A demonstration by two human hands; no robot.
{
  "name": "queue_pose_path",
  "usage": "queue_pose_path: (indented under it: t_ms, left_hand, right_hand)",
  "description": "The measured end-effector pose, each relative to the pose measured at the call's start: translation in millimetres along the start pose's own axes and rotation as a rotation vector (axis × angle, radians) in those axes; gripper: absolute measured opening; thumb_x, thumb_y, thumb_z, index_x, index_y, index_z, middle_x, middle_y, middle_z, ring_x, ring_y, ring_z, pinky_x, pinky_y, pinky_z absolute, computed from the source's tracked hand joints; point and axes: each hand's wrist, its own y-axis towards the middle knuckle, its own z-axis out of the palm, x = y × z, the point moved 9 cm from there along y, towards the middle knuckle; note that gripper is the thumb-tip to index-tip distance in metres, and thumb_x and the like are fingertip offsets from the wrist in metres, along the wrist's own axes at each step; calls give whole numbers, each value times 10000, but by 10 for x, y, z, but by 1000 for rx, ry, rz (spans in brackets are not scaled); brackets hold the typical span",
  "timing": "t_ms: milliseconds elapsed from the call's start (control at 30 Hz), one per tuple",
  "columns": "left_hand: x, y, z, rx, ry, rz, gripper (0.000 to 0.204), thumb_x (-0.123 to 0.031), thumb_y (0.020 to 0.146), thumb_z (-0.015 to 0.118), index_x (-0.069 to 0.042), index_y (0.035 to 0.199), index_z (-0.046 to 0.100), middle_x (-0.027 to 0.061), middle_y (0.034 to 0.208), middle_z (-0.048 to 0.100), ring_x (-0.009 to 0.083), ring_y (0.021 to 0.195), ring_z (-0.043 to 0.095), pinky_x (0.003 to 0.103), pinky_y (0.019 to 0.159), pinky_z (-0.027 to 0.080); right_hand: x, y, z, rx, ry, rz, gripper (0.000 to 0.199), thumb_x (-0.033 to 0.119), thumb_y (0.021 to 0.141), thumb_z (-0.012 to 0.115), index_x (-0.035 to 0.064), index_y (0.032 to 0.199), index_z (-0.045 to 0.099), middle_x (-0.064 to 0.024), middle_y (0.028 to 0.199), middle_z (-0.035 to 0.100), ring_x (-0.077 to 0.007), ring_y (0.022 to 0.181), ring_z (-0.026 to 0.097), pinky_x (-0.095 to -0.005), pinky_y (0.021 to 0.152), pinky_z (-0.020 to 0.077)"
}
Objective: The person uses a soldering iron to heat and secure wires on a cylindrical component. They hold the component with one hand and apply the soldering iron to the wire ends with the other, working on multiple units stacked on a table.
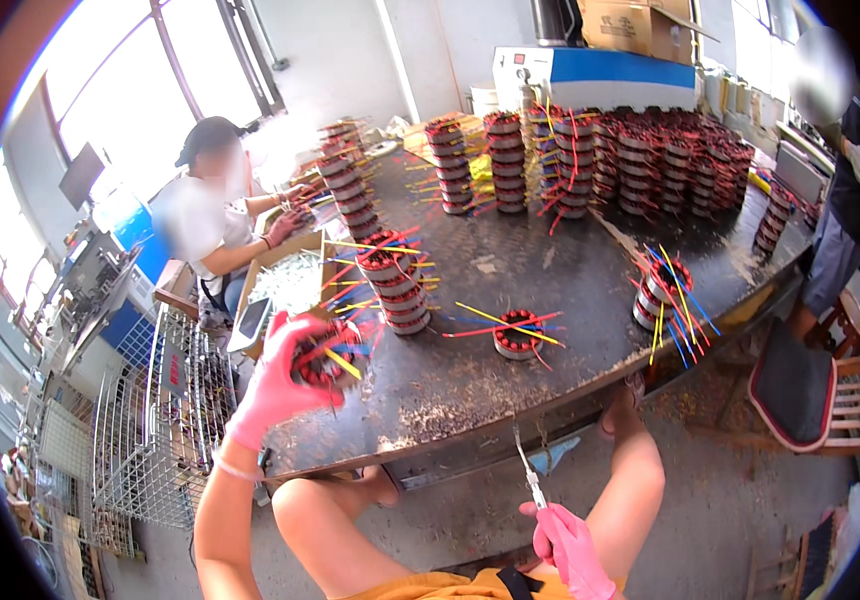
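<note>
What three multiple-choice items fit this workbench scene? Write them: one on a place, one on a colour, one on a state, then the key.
1. Where is the round copper-wound motor stator with coloured wires that the left hand holds?
A. Above the near left edge of the dark worktable
B. In the wire basket
C. On the wooden chair

2. What colour are the gloves on both hands?
A. Blue
B. Pink
C. White

3. What is the right hand doing?
A. Lying open and empty
B. Pressing on the table
C. Gripping a thin metal tool, tip up

Key: 1 A, the stator sits in the fingers over the table's near left edge. 2 B, both gloves are pink. 3 C, the fingers are closed on the tool below the table edge.
</note>
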Motion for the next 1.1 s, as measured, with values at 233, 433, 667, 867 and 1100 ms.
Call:
queue_pose_path:
  t_ms: [233, 433, 667, 867, 1100]
  left_hand:
    - [434, 1153, -351, -260, -141, -95, 850, -244, 593, 925, -27, 1323, 548, 125, 1227, 529, 271, 1225, 509, 372, 1050, 424]
    - [600, 1693, 82, -116, -109, -157, 847, -293, 604, 918, -24, 1327, 567, 133, 1245, 566, 240, 1184, 559, 353, 1036, 434]
    - [828, 1687, 285, -78, -168, -136, 861, -398, 569, 917, -61, 1294, 600, 116, 1210, 648, 248, 1166, 587, 353, 1088, 370]
    - [665, 1719, 224, -55, 47, -20, 746, -427, 661, 858, -72, 1273, 620, 99, 1158, 670, 262, 1134, 593, 381, 1083, 338]
    - [474, 1705, 175, -123, 163, -167, 757, -527, 617, 837, -51, 1182, 672, 124, 1141, 698, 254, 1098, 626, 396, 1088, 300]
  right_hand:
    - [63, 65, 26, -1, 135, -120, 317, 273, 1056, 505, 41, 1229, 634, 59, 594, 453, -25, 461, 333, -193, 425, 226]
    - [196, 93, -168, -68, 34, -202, 297, 283, 1062, 484, 59, 1171, 646, 63, 581, 441, -25, 449, 324, -193, 413, 227]
    - [189, 111, -162, -31, 77, -224, 299, 269, 1059, 484, 56, 1202, 637, 62, 605, 454, -20, 468, 330, -183, 424, 222]
    - [162, 121, -74, -11, 111, -184, 307, 249, 1057, 492, 46, 1243, 628, 60, 617, 460, -19, 486, 339, -184, 441, 227]
    - [147, 81, -100, -31, 97, -211, 297, 240, 1056, 495, 43, 1229, 634, 58, 611, 458, -26, 491, 350, -187, 448, 233]
